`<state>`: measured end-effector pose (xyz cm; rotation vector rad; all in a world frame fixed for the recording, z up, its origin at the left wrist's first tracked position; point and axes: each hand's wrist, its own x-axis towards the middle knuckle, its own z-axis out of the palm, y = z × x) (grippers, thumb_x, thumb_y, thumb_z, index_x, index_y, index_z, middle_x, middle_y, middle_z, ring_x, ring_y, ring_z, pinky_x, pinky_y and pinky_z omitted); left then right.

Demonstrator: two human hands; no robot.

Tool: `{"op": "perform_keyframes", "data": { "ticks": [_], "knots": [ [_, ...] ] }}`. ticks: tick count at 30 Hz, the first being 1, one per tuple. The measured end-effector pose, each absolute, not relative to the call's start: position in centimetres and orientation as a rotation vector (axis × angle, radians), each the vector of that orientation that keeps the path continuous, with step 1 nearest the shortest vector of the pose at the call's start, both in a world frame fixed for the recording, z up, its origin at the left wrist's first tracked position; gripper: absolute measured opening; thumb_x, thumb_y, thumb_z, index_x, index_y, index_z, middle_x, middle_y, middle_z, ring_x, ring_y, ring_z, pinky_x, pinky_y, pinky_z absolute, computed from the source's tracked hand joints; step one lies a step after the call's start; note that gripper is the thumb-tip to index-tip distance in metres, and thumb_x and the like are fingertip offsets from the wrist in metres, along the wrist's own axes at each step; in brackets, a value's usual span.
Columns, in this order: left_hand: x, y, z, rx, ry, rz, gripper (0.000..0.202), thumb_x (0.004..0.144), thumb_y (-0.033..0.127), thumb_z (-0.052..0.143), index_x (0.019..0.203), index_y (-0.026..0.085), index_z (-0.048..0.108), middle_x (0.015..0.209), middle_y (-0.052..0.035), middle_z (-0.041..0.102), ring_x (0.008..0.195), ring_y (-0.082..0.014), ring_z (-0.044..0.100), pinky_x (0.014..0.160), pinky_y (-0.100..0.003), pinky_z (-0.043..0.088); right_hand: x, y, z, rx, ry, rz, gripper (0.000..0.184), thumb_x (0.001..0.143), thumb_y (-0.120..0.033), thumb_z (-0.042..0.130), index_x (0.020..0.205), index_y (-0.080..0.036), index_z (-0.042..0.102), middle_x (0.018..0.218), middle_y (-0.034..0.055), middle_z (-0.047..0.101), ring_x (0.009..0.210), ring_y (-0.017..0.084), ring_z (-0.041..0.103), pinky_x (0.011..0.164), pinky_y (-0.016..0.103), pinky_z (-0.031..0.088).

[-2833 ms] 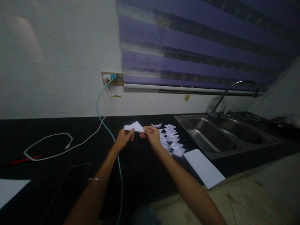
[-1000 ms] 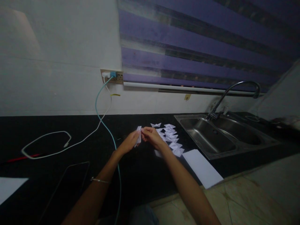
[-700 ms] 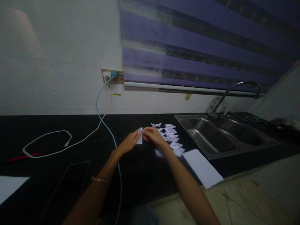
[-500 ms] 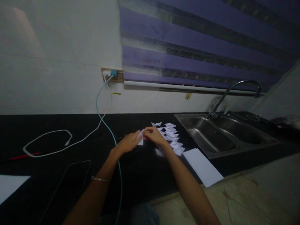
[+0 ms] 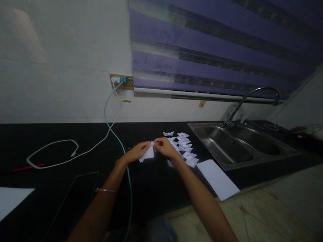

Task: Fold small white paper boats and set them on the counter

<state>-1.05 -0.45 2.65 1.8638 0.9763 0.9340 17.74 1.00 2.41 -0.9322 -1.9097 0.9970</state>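
Observation:
My left hand (image 5: 137,151) holds a small folded sheet of white paper (image 5: 148,154) above the black counter, thumb on top. The paper has a pointed upper tip and a slanted lower edge. At its right edge is my right hand (image 5: 163,146), fingers curled in and closed at the tip; the exact grip is small and dark. Just right of that hand, several white folded paper boats (image 5: 185,146) lie in rows, some partly hidden behind the hand and wrist.
A stack of white paper (image 5: 218,179) lies by the sink (image 5: 224,144). A teal cable (image 5: 127,174) passes under my left wrist. A white cable (image 5: 52,165), a red pen (image 5: 27,168), a dark phone-like slab (image 5: 75,198) and another white sheet (image 5: 12,200) are on the left.
The folded paper has turned and shows more of its face, reaching lower left below my left hand. Both hands stay in nearly the same place.

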Motion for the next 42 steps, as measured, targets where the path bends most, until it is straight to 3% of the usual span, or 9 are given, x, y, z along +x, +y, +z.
{"op": "perform_keyframes", "data": {
  "ticks": [6, 10, 18, 26, 33, 42],
  "knots": [
    [-1.1, 0.2, 2.1, 1.896, 0.989, 0.997, 0.034, 0.085, 0.045, 0.047, 0.069, 0.017, 0.055, 0.065, 0.0009, 0.053, 0.060, -0.0136, 0.047, 0.054, -0.022, 0.037, 16.9, 1.1, 2.2, -0.994, -1.761, 0.863, 0.008, 0.072, -0.023, 0.060, 0.071, -0.015, 0.063, 0.063, -0.0006, 0.060, 0.059, 0.012, 0.053, 0.055, 0.021, 0.039],
    [-0.9, 0.2, 2.1, 1.876, 1.090, 1.115, 0.034, 0.085, 0.044, 0.048, 0.065, 0.017, 0.054, 0.061, 0.0015, 0.049, 0.057, -0.0131, 0.045, 0.050, -0.022, 0.033, 16.1, 0.4, 3.1, -0.954, -1.631, 0.721, 0.010, 0.079, -0.026, 0.055, 0.080, -0.017, 0.061, 0.072, 0.0010, 0.060, 0.066, 0.014, 0.055, 0.059, 0.023, 0.042],
    [-0.9, 0.3, 1.9, 1.949, 1.144, 1.177, 0.033, 0.087, 0.042, 0.045, 0.068, 0.017, 0.057, 0.064, 0.0003, 0.055, 0.063, -0.0140, 0.049, 0.058, -0.023, 0.039, 15.1, -0.5, 3.1, -1.016, -1.725, 0.435, 0.020, 0.084, -0.030, 0.055, 0.083, -0.018, 0.070, 0.073, 0.0043, 0.062, 0.068, 0.015, 0.054, 0.064, 0.026, 0.041],
    [-1.0, 0.4, 1.5, 2.011, 1.104, 1.003, 0.039, 0.091, 0.044, 0.038, 0.085, 0.016, 0.064, 0.081, -0.0037, 0.065, 0.075, -0.0185, 0.056, 0.069, -0.028, 0.043, 15.2, 0.2, 2.7, -0.977, -1.658, 0.690, 0.021, 0.079, -0.034, 0.063, 0.076, -0.014, 0.069, 0.068, 0.0028, 0.062, 0.063, 0.014, 0.055, 0.060, 0.024, 0.041],
    [-0.7, 0.3, 1.8, 1.901, 1.092, 1.042, 0.037, 0.090, 0.047, 0.041, 0.077, 0.017, 0.056, 0.071, 0.0002, 0.057, 0.066, -0.0146, 0.050, 0.059, -0.024, 0.038, 16.0, 0.3, 3.3, -0.926, -1.669, 0.840, 0.027, 0.083, -0.038, 0.057, 0.075, -0.014, 0.065, 0.066, 0.0013, 0.059, 0.060, 0.013, 0.051, 0.056, 0.022, 0.038],
    [-1.7, 0.8, 1.9, 1.823, 0.939, 1.078, 0.030, 0.084, 0.043, 0.055, 0.070, 0.016, 0.055, 0.064, 0.0027, 0.050, 0.060, -0.0105, 0.046, 0.055, -0.020, 0.036, 16.0, -0.6, 3.5, -0.876, -2.026, 0.699, 0.030, 0.090, -0.036, 0.050, 0.074, -0.014, 0.062, 0.067, -0.0001, 0.055, 0.062, 0.011, 0.047, 0.059, 0.022, 0.034]
  ]
}}
